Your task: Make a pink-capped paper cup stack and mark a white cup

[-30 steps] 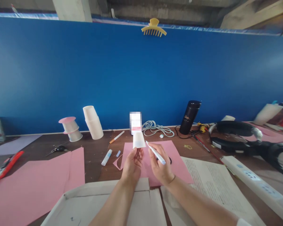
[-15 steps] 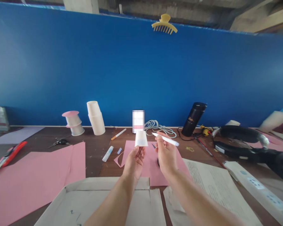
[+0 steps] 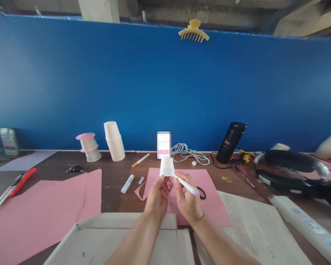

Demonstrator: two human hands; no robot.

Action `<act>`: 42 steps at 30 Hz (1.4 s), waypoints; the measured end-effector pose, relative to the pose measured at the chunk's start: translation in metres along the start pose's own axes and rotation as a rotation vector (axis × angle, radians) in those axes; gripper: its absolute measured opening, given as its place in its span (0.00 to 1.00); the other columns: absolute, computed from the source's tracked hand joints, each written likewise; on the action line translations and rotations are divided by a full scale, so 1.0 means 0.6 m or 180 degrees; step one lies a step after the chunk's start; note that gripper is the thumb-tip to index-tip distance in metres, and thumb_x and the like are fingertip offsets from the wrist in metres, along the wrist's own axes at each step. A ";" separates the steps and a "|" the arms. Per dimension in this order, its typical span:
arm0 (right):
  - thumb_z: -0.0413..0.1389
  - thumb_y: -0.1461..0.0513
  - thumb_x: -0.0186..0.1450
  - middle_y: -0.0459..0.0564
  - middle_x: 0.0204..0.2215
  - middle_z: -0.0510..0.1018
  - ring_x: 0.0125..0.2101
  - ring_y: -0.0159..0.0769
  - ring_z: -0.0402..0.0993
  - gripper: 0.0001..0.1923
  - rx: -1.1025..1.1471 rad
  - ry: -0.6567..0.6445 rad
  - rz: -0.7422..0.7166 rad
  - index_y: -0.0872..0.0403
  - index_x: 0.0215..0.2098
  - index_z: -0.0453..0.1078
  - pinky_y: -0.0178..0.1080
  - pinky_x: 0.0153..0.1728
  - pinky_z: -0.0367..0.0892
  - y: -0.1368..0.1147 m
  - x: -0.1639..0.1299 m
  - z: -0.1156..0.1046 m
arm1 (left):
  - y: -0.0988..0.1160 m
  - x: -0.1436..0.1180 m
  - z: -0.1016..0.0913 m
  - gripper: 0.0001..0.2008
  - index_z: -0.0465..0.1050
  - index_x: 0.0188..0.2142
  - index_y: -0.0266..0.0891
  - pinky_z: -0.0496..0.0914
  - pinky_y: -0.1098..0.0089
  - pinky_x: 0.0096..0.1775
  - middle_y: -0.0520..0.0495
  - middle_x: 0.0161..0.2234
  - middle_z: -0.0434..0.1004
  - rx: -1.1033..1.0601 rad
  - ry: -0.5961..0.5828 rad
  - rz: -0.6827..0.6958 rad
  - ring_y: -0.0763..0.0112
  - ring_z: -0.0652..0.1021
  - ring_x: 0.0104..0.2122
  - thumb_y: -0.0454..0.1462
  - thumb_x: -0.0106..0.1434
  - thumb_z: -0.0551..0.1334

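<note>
My left hand [image 3: 157, 195] holds a small white paper cup [image 3: 166, 166] upside down by its rim, above a pink sheet of paper [image 3: 208, 200]. My right hand [image 3: 186, 200] grips a white pen [image 3: 184, 183] with a pale blue end. The pen's tip touches the cup's lower right rim. Both hands are close together over the table's middle.
A cardboard box flap [image 3: 121, 243] lies under my forearms. Larger pink paper [image 3: 41, 209] lies left, printed sheets [image 3: 262, 232] right. Stacked white cups [image 3: 114, 141], pink-topped cups [image 3: 87, 145], a glue stick [image 3: 127, 183], scissors [image 3: 71, 170], a black flask [image 3: 231, 142], a cable [image 3: 189, 154] and a power strip [image 3: 306, 224] surround them.
My right hand had lifted the pen up and away to the right, then swung it back down so its tip meets the cup's rim. The cup stays in my left hand.
</note>
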State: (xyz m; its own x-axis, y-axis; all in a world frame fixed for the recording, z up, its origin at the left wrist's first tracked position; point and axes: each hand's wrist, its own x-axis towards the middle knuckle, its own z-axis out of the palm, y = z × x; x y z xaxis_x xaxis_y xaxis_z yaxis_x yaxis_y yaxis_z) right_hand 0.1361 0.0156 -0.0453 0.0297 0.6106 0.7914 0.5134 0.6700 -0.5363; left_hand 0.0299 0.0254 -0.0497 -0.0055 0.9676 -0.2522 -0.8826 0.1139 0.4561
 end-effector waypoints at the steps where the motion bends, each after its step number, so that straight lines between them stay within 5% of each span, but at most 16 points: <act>1: 0.50 0.67 0.65 0.53 0.39 0.75 0.42 0.37 0.72 0.12 -0.0029 -0.0004 0.0018 0.53 0.47 0.66 0.42 0.43 0.69 0.002 -0.001 -0.001 | 0.000 0.000 0.000 0.05 0.74 0.34 0.28 0.75 0.71 0.39 0.41 0.33 0.78 0.0014 -0.0010 -0.0014 0.71 0.79 0.32 0.28 0.59 0.60; 42: 0.48 0.61 0.67 0.55 0.40 0.77 0.42 0.39 0.73 0.11 -0.0310 0.0115 0.0185 0.54 0.44 0.69 0.45 0.44 0.69 0.008 0.000 -0.020 | 0.002 -0.010 0.007 0.04 0.73 0.32 0.30 0.74 0.73 0.36 0.42 0.31 0.77 0.0281 0.0027 -0.0074 0.72 0.78 0.32 0.29 0.59 0.59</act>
State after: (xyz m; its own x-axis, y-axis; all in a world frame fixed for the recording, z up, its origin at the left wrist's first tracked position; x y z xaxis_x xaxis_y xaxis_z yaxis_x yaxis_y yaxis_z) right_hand 0.1490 0.0139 -0.0444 0.0919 0.6305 0.7707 0.5907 0.5885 -0.5519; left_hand 0.0312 0.0206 -0.0440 0.0103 0.9626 -0.2706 -0.8376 0.1561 0.5234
